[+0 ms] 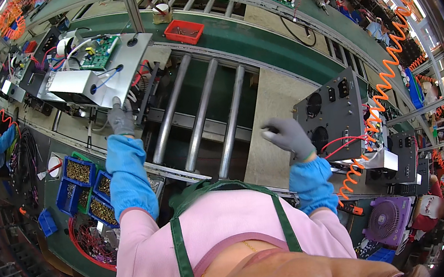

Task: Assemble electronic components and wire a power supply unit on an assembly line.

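My left hand [119, 119], in a grey glove, is closed at the near edge of an open metal chassis [126, 56]. Its fingertips lie on the bright panel. A green circuit board [100, 55], a silver box [72, 85] and loose wires sit on that chassis. Over a pale board, my right hand [291, 138], also gloved, hangs with its fingers loosely curled and a gap at the thumb. I make out nothing in it. Just right of it stands a dark grey case [331, 112] with round fan openings and sockets, apart from the hand.
Metal rollers [201, 116] run between the two units. Blue bins [79, 171] of brass-coloured screws stand at lower left. Beyond the rollers is a red tray [184, 31]. An orange coiled hose [385, 84] hangs at right, above a purple fan [387, 221].
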The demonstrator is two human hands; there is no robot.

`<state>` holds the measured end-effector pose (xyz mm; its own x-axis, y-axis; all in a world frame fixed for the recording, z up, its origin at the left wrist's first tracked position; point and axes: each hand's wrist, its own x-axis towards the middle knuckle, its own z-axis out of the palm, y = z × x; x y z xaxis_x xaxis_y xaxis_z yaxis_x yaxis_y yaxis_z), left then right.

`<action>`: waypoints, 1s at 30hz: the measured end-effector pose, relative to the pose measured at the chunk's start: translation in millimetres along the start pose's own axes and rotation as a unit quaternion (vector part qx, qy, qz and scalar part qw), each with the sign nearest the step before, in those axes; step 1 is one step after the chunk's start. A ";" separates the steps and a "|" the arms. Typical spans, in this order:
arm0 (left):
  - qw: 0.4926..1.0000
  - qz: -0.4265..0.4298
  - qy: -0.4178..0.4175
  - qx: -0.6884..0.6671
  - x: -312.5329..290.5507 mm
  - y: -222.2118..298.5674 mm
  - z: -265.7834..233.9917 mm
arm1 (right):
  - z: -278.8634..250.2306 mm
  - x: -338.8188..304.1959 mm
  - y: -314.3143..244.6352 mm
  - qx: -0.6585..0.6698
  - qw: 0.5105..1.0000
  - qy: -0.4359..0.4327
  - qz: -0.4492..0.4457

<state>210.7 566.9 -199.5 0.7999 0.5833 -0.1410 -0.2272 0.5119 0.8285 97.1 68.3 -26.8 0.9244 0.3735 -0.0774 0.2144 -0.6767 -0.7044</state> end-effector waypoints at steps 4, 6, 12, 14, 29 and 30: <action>0.996 -0.032 0.008 -0.083 -71.9 -3.9 66.7 | 49.1 78.7 -2.5 0.062 0.988 -0.055 -0.132; 0.993 -0.046 0.018 -0.104 -103.8 -5.2 88.2 | 82.2 115.5 -10.6 0.161 0.980 -0.074 -0.090; 0.987 -0.105 -0.064 -0.102 -143.4 -60.3 83.6 | 140.0 204.4 -48.1 0.529 0.828 -0.080 0.166; 0.988 -0.042 -0.126 0.076 -159.2 -83.8 94.3 | 154.2 234.1 -32.0 0.502 0.854 0.034 0.133; 0.903 -0.281 -0.207 0.251 -197.4 -4.2 30.2 | 95.0 122.9 43.9 0.539 0.830 0.098 0.108; 0.903 -0.256 -0.218 0.266 -178.4 13.8 14.3 | 93.5 118.3 42.5 0.547 0.824 0.104 0.106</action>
<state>72.8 460.9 -155.2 0.8934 -0.0081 -0.4491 0.4413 0.2018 0.8744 186.0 143.1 -131.8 0.9631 0.1263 -0.2378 -0.2658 0.3058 -0.9142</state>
